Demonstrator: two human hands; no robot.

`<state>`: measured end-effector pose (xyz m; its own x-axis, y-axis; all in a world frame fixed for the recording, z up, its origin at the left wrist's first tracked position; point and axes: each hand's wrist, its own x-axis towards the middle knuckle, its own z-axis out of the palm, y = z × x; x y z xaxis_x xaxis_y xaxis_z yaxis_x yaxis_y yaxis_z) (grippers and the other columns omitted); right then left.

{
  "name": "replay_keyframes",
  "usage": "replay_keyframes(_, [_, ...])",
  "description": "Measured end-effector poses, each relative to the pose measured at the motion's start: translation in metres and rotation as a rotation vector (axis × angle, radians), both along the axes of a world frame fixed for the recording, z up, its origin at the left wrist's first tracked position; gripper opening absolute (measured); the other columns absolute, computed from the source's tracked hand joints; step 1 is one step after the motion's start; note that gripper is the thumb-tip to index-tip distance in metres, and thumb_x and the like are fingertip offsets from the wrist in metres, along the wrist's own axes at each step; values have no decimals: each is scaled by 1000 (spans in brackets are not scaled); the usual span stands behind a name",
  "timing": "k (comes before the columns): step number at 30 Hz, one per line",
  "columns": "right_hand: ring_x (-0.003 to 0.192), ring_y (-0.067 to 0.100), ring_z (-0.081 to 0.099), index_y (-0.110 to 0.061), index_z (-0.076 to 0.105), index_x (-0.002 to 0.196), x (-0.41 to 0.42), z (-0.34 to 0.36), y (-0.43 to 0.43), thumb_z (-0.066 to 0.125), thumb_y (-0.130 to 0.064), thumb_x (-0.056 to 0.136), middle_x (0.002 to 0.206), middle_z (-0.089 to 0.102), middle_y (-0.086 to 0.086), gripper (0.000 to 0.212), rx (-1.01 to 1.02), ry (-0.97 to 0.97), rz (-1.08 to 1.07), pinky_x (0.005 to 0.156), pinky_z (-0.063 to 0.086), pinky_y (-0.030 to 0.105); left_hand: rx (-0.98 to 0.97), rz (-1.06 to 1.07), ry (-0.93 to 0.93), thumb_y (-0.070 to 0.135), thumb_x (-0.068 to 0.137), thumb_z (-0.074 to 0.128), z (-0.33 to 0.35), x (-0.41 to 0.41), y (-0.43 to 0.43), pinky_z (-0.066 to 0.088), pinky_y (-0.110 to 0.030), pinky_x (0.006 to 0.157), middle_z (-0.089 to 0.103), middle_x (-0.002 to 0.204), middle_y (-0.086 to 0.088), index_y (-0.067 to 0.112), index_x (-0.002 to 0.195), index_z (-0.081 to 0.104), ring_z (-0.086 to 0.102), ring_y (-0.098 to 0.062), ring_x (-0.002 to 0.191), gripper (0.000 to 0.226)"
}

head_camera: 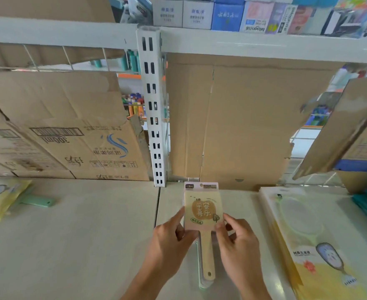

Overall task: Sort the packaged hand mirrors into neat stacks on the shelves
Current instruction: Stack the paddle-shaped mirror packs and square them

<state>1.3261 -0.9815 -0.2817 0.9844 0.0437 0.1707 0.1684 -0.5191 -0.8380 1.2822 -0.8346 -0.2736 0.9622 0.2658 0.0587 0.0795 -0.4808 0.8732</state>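
Both hands grip one packaged hand mirror (203, 207) near the front of the pale shelf (80, 234). Left hand (169, 241) has its fingers closed on the left edge of the pack; right hand (239, 241) pinches the lower right corner with thumb and fingertips. Pack is cream with an orange apple-shaped print and a grey header card; a cream handle with a hanging hole protrudes below, lying over further handles of a small stack. Larger yellow mirror packs (308, 241) are stacked just right. Another yellow pack with a green handle (2, 198) lies far left. Cardboard sheets (243, 118) line the back.
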Motion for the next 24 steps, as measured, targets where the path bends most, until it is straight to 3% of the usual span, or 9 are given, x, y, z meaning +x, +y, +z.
replay_keyframes(3, [64,8,57,-22,70,109,2,-7,-3,65,-20,87,82,56,-6,22,-61,-18,34,59,42,11,35,33,36,22,84,64,-8,0,-2,32,-16,46,44,50,13,41,132,46,38,-7,48,54])
replay_keyframes(7, [69,8,56,-21,69,110,4,-13,-6,65,-23,87,83,55,-6,24,-68,-35,80,59,42,10,77,45,40,26,87,63,-14,-1,-3,34,-14,47,47,51,14,44,137,34,42,-5,51,61])
replay_keyframes(12, [67,8,58,-16,67,115,3,-23,-9,63,-29,86,85,57,-4,31,-78,-97,110,58,41,4,150,78,43,29,90,61,-21,-3,-4,36,-13,51,46,61,12,31,145,31,44,-3,53,63])
replay_keyframes(16, [76,8,57,-20,65,119,0,-32,-11,58,-34,85,83,55,-8,38,-66,-139,116,64,45,9,227,66,6,31,94,55,-19,-5,-6,38,-7,53,49,77,18,29,148,28,46,7,59,61])
replay_keyframes(19, [80,1,54,-18,65,120,0,-35,-12,62,-28,85,80,54,-8,36,-75,-172,134,63,41,3,259,49,-37,25,94,56,-17,-7,-7,37,-1,58,53,92,16,24,147,31,44,15,63,58])
replay_keyframes(24, [77,-14,50,-14,67,117,1,-36,-12,62,-25,84,75,51,-7,35,-85,-202,133,64,33,-6,283,26,-114,16,89,63,-22,-9,-6,35,3,54,58,81,8,12,139,46,45,12,59,53])
